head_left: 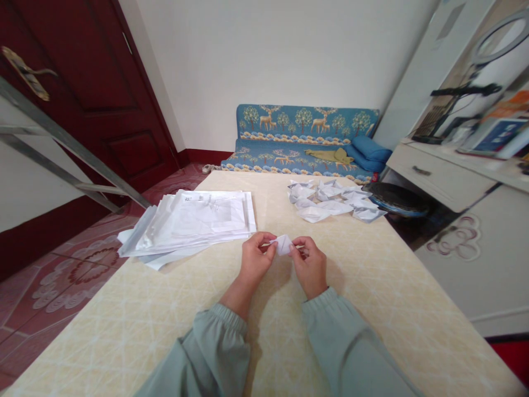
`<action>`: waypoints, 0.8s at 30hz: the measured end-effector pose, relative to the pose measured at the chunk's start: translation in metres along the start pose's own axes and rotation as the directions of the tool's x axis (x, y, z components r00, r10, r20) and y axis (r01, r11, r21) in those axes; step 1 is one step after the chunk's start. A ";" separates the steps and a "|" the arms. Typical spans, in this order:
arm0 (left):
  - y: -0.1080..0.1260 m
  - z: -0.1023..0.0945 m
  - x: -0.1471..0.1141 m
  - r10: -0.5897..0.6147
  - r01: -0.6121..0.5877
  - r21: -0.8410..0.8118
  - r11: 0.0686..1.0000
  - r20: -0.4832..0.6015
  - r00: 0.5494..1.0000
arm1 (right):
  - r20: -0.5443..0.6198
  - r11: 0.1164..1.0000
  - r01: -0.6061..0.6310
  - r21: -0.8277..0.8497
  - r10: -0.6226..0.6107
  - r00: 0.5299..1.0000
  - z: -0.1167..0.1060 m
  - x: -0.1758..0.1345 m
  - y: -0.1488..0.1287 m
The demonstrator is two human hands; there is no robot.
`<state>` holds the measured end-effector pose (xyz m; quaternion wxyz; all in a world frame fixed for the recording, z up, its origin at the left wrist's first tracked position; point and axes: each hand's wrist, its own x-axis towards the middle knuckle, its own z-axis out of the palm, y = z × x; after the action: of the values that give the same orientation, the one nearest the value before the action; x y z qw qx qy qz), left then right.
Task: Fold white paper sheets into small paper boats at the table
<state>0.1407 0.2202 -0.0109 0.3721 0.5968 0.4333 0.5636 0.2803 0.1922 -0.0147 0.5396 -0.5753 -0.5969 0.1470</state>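
A small piece of folded white paper (284, 245) is held between my two hands, above the middle of the table. My left hand (257, 255) pinches its left corner between thumb and fingers. On the other side, my right hand (309, 264) grips the right edge in the same way. Crease lines meet near the centre of the paper's face. Its back and the fingertips behind it are hidden.
A stack of white paper sheets (198, 218) lies at the table's left. Several folded paper pieces (318, 212) are grouped at the far right of the cream patterned table (165, 325). Beyond the table stands a blue sofa (285, 149); a drawer cabinet (446, 171) is on the right.
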 end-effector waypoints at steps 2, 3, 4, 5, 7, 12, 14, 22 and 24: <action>0.001 0.000 0.000 0.004 -0.004 0.010 1.000 0.010 1.000 | 0.001 1.000 0.005 -0.014 -0.005 1.000 0.000 0.000 0.000; 0.001 -0.001 -0.001 0.010 -0.010 0.018 1.000 0.018 1.000 | 0.004 1.000 0.012 -0.025 -0.012 1.000 -0.001 0.000 0.000; 0.001 -0.001 -0.001 0.022 -0.023 0.031 0.999 0.028 0.999 | 0.008 0.999 0.024 -0.036 -0.023 1.000 -0.001 0.001 0.000; 0.001 -0.002 -0.001 0.041 -0.043 0.049 0.998 0.040 0.998 | 0.013 0.998 0.038 -0.046 -0.038 0.999 -0.001 0.001 0.000; 0.001 -0.004 -0.001 0.096 -0.103 0.096 0.990 0.073 0.993 | 0.028 0.996 0.075 -0.054 -0.073 0.997 -0.002 0.003 0.001; -0.002 -0.014 0.002 0.210 -0.246 0.208 0.947 0.180 0.961 | 0.104 0.985 0.160 -0.061 -0.154 0.983 -0.003 0.007 0.007; -0.004 -0.016 0.004 0.222 -0.267 0.232 0.935 0.203 0.954 | 0.125 0.985 0.164 -0.050 -0.157 0.980 -0.002 0.008 0.010; -0.002 -0.018 0.006 0.152 -0.172 0.142 0.975 0.137 0.979 | 0.079 0.993 0.069 0.098 -0.077 0.994 -0.004 0.009 0.015; -0.001 -0.019 0.007 0.097 -0.105 0.083 0.991 0.089 0.991 | 0.041 0.988 0.005 0.156 -0.011 0.999 -0.005 0.010 0.015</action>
<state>0.1221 0.2265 -0.0074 0.3346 0.6571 0.4107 0.5363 0.2943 0.2029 -0.0199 0.5710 -0.5256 -0.5970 0.2032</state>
